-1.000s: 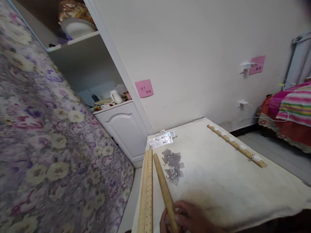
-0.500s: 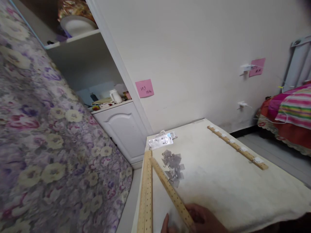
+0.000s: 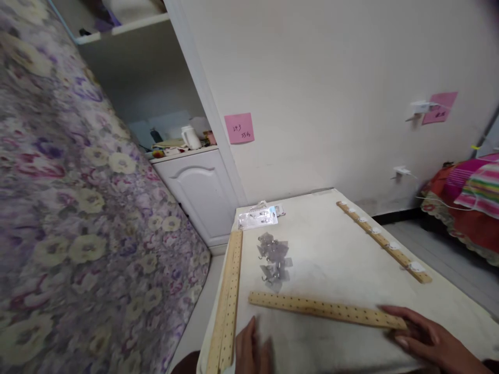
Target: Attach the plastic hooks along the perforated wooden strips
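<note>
A wooden strip with rows of small holes (image 3: 323, 308) lies crosswise near the front of the white table (image 3: 331, 259). My right hand (image 3: 432, 337) grips its right end between thumb and fingers. Below the strip's left end, my left hand (image 3: 249, 350) is apart from it, fingers stretched out, partly blurred and cut off by the lower edge. More drilled wooden strips (image 3: 228, 301) lie side by side along the table's left edge. Behind the held strip is a pile of clear adhesive hooks (image 3: 273, 257) with metal hooks.
Clear packaging with hooks (image 3: 258, 217) lies at the far left corner. Along the right edge runs a strip (image 3: 384, 241) carrying several white pieces. A floral curtain (image 3: 89, 234) hangs at left, beside a white cabinet (image 3: 198, 197); a bed (image 3: 468, 208) stands at right.
My right hand has swung the strip from pointing away at the left to lying crosswise, its right end carried rightward. My left hand has shifted left. The view has tilted down slightly.
</note>
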A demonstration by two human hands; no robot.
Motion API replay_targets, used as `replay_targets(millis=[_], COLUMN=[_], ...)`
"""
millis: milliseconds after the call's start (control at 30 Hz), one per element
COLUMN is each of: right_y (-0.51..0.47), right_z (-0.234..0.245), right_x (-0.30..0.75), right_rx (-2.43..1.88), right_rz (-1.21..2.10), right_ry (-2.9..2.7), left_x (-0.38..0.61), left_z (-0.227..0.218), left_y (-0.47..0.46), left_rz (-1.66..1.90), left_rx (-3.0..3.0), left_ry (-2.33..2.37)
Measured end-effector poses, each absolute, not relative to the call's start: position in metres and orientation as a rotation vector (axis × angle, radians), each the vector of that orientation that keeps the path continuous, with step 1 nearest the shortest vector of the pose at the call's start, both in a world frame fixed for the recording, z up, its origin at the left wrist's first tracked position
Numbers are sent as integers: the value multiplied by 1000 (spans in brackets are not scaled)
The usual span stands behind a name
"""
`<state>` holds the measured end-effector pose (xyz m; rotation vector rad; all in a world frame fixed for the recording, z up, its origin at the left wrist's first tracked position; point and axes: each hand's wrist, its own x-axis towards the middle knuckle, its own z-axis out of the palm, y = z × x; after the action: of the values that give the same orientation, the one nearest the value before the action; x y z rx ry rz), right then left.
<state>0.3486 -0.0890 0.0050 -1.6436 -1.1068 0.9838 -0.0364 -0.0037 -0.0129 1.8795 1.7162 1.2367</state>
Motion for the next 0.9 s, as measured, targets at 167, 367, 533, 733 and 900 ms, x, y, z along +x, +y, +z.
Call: replay_targets(millis=[167,367,533,733,900], right_y=[-70,-64,-63,-65,-69], right_z=[-15,-18,-18,-7,-11], right_x=[362,371,369,381,401], right_rx=[-1732,-1750,-1755,-1814,-1865], right_rz=[660,542,557,569,595], right_ry=[-1366,-1530,-1569,-1542,-1536], left_x=[-36,-24,-21,-23,-24], left_z=[-1,-6,-7,-1,2], left_y=[26,52,51,47,45], left_rz=[1060,1021,1062,1056,994], left_rx=[2089,2228,2225,2140,2161], left_ry=[1809,1862,1867,1808,1757])
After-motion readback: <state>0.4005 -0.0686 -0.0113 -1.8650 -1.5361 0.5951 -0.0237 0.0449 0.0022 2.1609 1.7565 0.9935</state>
